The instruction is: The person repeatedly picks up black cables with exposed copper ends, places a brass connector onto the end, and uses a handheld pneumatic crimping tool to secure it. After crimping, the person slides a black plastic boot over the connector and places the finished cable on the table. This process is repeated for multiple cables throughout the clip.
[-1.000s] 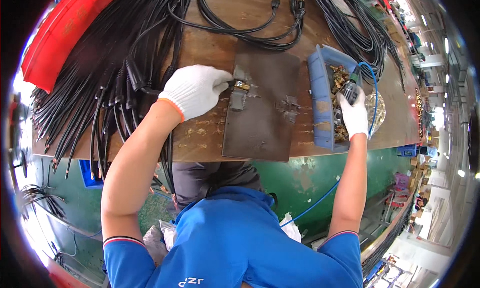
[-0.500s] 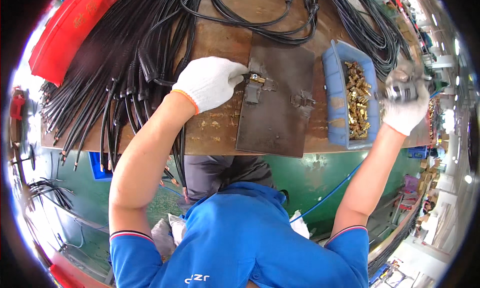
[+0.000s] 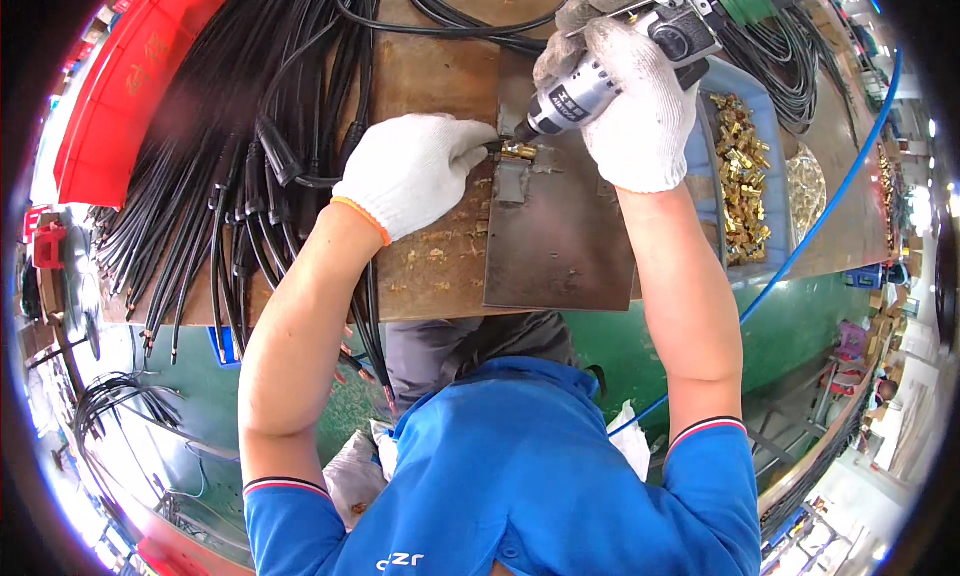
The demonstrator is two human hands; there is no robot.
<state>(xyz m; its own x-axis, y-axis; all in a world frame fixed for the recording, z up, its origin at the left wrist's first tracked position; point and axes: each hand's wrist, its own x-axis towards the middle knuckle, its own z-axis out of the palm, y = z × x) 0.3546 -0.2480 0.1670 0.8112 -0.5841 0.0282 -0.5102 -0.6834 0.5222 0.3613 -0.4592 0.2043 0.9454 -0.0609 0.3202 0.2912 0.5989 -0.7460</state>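
My left hand, in a white knit glove, pinches the end of a black cable at the left edge of a dark metal plate. A brass connector sits there on a small raised metal holder, just beyond my fingertips. My right hand, gloved too, is wrapped round a silver air screwdriver with a green part at its far end. The tool slants down to the left, its black tip at the brass connector. Whether the tip touches a screw is too small to tell.
Right of the plate, a blue bin holds many brass connectors. Black cables cover the table's left side beside a red bin. More coiled cables lie at the back right. A blue air hose crosses the right side.
My right hand has swung the air screwdriver left from beyond the blue bin, bringing its tip to the brass connector. My left hand keeps its place at the holder.
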